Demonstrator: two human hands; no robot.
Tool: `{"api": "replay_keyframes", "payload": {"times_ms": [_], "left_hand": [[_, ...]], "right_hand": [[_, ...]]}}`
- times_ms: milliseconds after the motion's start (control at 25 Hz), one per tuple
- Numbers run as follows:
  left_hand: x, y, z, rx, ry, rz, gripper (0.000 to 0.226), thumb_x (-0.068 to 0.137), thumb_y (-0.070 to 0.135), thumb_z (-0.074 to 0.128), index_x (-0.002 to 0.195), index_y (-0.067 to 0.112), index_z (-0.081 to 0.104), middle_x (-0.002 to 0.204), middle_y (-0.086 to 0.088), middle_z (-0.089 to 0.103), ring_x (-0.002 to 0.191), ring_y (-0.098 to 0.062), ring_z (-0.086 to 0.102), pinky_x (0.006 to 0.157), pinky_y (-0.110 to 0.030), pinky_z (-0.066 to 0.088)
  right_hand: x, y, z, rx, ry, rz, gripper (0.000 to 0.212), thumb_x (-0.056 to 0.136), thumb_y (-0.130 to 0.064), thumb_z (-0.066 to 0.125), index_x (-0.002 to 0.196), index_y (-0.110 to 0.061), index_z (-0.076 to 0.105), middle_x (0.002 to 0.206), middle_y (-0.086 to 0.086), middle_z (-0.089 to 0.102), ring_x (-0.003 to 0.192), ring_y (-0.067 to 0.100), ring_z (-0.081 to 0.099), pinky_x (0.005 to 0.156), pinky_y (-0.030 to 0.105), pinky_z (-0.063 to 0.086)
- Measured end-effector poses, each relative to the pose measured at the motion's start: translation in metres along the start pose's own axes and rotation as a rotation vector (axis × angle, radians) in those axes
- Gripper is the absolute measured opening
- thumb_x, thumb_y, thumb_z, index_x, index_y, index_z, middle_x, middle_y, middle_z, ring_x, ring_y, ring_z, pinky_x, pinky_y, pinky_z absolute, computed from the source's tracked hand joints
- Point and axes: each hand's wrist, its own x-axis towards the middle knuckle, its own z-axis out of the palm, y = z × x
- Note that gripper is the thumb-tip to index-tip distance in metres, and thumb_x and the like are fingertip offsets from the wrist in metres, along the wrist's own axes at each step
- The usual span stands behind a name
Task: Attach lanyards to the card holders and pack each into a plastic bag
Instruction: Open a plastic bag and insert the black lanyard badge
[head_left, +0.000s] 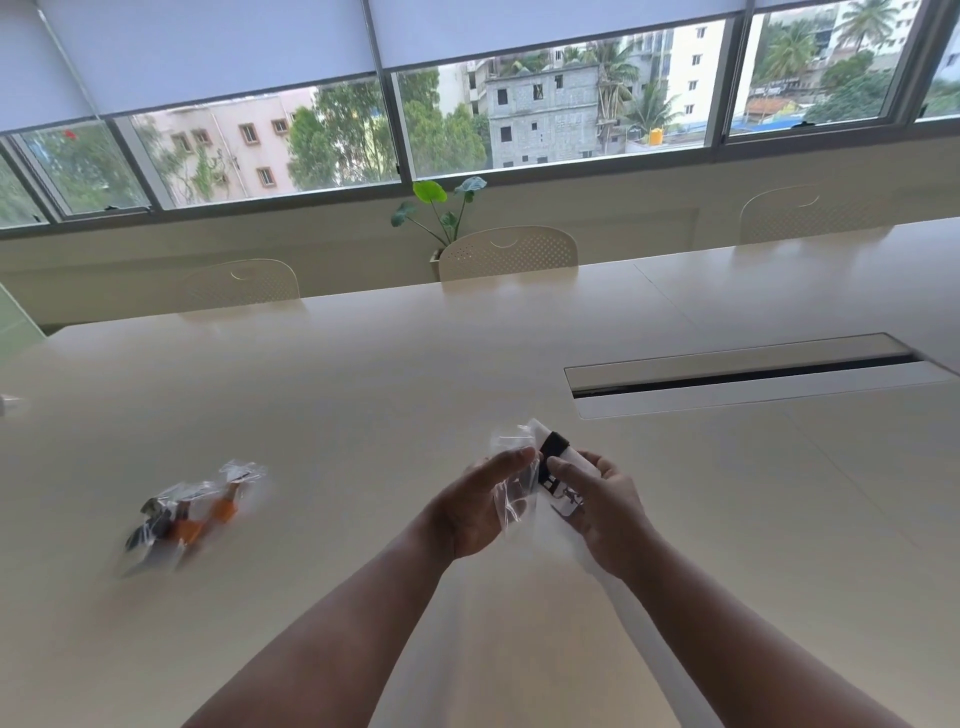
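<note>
Above the middle of the cream table (363, 395), my left hand (478, 506) holds a clear plastic bag (511, 467) by its edge, thumb on top. My right hand (597, 499) grips a white card holder (558, 467) with a black lanyard wound round it, its top end at the bag's mouth. To the left on the table lie clear bags holding orange and black lanyard pieces (189, 512), blurred.
A long cable slot (743, 374) with a raised flap is set in the table at the right. Cream chairs (509, 254) stand along the far edge, with a potted plant (441, 213) behind them under the windows.
</note>
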Motion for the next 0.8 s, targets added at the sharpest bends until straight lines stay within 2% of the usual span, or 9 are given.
{"api": "replay_keyframes", "payload": {"times_ms": [80,240,400,480,600,720,800], "left_hand": [[-0.007,0.002,0.002,0.007,0.009,0.025,0.034,0.088,0.042,0.073,0.116,0.022,0.076,0.107,-0.002,0.074,0.097,-0.013,0.071,0.079,-0.025,0.056],[-0.015,0.002,0.004,-0.007,0.022,0.081,0.040,0.084,0.043,0.078,0.116,0.019,0.075,0.105,-0.005,0.072,0.097,-0.016,0.071,0.079,-0.026,0.056],[-0.021,0.003,0.008,-0.015,0.019,0.100,0.047,0.088,0.039,0.072,0.126,0.012,0.069,0.113,-0.011,0.069,0.104,-0.023,0.068,0.087,-0.033,0.055],[-0.023,0.003,0.010,0.009,0.011,0.110,0.051,0.088,0.039,0.070,0.130,0.009,0.065,0.115,-0.012,0.067,0.107,-0.025,0.065,0.090,-0.035,0.053],[-0.027,0.002,0.014,0.034,-0.003,0.127,0.038,0.091,0.036,0.066,0.123,0.015,0.070,0.113,-0.008,0.070,0.108,-0.019,0.067,0.085,-0.029,0.055],[-0.029,0.001,0.016,0.051,0.024,0.130,0.046,0.091,0.034,0.065,0.128,0.006,0.065,0.117,-0.014,0.065,0.111,-0.025,0.063,0.094,-0.038,0.050],[-0.031,0.001,0.017,0.056,0.032,0.136,0.049,0.087,0.037,0.068,0.127,0.009,0.064,0.116,-0.014,0.064,0.111,-0.025,0.061,0.095,-0.042,0.044]], "right_hand": [[-0.005,0.007,0.005,0.166,-0.047,0.077,0.055,0.076,-0.014,0.083,0.124,-0.001,0.060,0.103,0.019,0.071,0.091,0.029,0.070,0.077,0.038,0.058],[-0.016,0.016,0.016,0.353,-0.116,0.082,0.056,0.077,-0.015,0.081,0.127,0.003,0.063,0.101,0.017,0.071,0.086,0.022,0.069,0.075,0.028,0.055],[-0.022,0.017,0.026,0.400,-0.117,0.085,0.060,0.077,-0.013,0.080,0.130,0.005,0.061,0.111,0.020,0.066,0.100,0.027,0.062,0.091,0.033,0.047],[-0.024,0.017,0.030,0.426,-0.086,0.078,0.053,0.079,-0.010,0.078,0.128,0.004,0.062,0.107,0.019,0.070,0.096,0.026,0.068,0.087,0.031,0.052],[-0.028,0.017,0.038,0.427,-0.028,0.075,0.043,0.083,-0.006,0.078,0.123,0.002,0.065,0.097,0.015,0.075,0.084,0.021,0.073,0.072,0.026,0.058],[-0.032,0.017,0.041,0.395,0.028,0.061,0.045,0.079,-0.008,0.081,0.120,0.000,0.065,0.092,0.013,0.075,0.083,0.020,0.073,0.072,0.026,0.057],[-0.034,0.016,0.041,0.408,0.006,0.051,0.048,0.080,-0.008,0.080,0.123,0.003,0.063,0.105,0.020,0.074,0.095,0.025,0.072,0.082,0.030,0.057]]}}
